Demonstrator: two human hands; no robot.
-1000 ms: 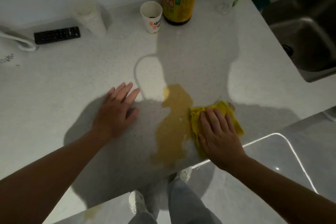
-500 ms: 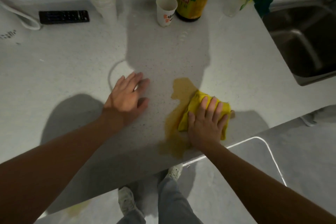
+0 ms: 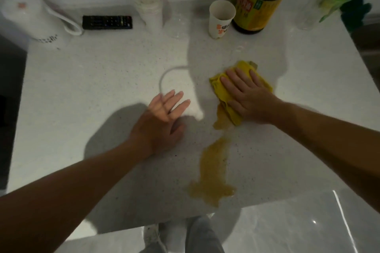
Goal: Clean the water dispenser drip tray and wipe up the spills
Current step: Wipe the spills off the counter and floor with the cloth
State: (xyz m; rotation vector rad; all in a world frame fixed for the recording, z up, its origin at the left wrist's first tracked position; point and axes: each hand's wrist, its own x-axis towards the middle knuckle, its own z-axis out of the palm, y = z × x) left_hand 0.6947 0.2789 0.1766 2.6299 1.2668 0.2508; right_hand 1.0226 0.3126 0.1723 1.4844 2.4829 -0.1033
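Note:
A yellow-brown spill [image 3: 212, 172] streaks the white speckled counter [image 3: 102, 80], running from the front edge up toward the middle. My right hand [image 3: 248, 94] lies flat on a yellow cloth [image 3: 221, 88], pressing it onto the counter at the far end of the spill. A small patch of liquid [image 3: 222, 120] shows just below the cloth. Left of the spill, my left hand [image 3: 162, 117] rests palm down on the bare counter, fingers spread, holding nothing. No drip tray is in view.
Along the back stand a white kettle [image 3: 30, 18], a black remote [image 3: 107, 22], stacked plastic cups [image 3: 149, 8], a paper cup [image 3: 221, 18], a dark sauce bottle [image 3: 259, 2] and a clear bottle [image 3: 308, 14]. The counter's front edge [image 3: 267, 201] drops to a grey tiled floor.
My right hand has pushed the cloth away from me, up along the spill, leaving the upper part wiped. The left hand has stayed flat on the counter.

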